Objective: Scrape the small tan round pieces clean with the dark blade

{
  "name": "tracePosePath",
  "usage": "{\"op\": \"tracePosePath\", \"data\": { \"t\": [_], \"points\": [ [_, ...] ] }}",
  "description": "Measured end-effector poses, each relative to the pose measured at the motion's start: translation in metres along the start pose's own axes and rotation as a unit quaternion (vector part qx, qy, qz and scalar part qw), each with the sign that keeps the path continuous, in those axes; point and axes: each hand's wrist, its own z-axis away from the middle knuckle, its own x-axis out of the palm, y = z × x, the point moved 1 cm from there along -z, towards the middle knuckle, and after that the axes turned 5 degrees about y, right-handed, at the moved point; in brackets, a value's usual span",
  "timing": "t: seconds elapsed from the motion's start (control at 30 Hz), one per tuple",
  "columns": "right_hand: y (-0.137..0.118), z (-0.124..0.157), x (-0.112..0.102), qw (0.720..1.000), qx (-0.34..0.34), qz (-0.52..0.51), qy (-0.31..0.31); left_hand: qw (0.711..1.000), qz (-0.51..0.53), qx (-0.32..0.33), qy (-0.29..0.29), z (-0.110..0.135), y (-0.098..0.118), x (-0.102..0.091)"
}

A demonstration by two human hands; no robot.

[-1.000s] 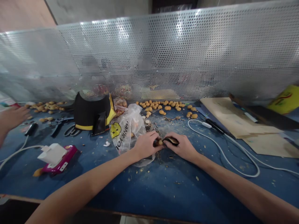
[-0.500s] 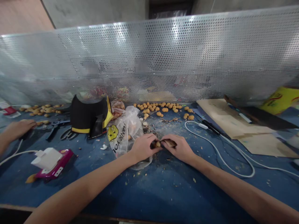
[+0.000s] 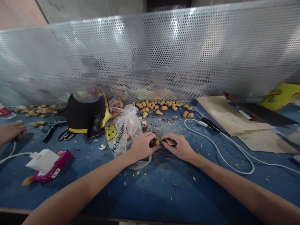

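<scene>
My left hand [image 3: 142, 146] and my right hand [image 3: 180, 147] meet low on the blue workbench [image 3: 150, 193], pinching a small dark-shelled nut [image 3: 155, 142] between them. A tan kernel shows in the split shell, and my right fingers hold a thin brown shell flake [image 3: 170, 142] against it. Just behind my left hand lies a crumpled clear plastic bag [image 3: 124, 131] with a yellow smiley print. Another person's hand [image 3: 10, 131] rests at the far left edge, apart from mine.
Several tan kernels [image 3: 156, 107] lie in a row behind my hands, with more [image 3: 39, 110] at the left. There are scissors [image 3: 64, 135], a black-and-yellow pouch [image 3: 85, 115], a white charger [image 3: 43, 160], a white cable [image 3: 217, 153], cardboard sheets [image 3: 234, 115] and a perforated metal screen [image 3: 150, 59].
The whole scene has drifted left in view. My hands stay together on the nut, and the brown flake now shows more at my right fingers, with the tan kernel more exposed.
</scene>
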Motion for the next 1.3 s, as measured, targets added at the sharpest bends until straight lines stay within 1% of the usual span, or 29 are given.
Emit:
{"op": "tracePosePath", "data": {
  "t": [0.1,0.2,0.47,0.8,1.3],
  "points": [
    [-0.0013,0.0003,0.0,1.0,-0.005,0.004,-0.007,1.0,0.003,0.006,0.004,-0.0002,0.0002,0.0001],
    [0.0,0.0001,0.0006,1.0,0.0,0.01,0.001,1.0,0.005,0.009,0.005,0.0002,0.0009,0.0002],
    [0.0029,0.0,0.0016,1.0,-0.006,0.013,0.007,1.0,0.008,-0.005,-0.006,-0.0002,0.0011,0.0],
    [0.0034,-0.0015,0.002,1.0,-0.012,0.012,0.012,1.0,0.0,-0.002,-0.012,0.0002,0.0018,-0.0009],
    [0.0066,-0.0005,0.0027,1.0,-0.015,0.017,0.009,1.0,0.002,-0.007,-0.006,-0.0002,0.001,0.0003]
  ]
}}
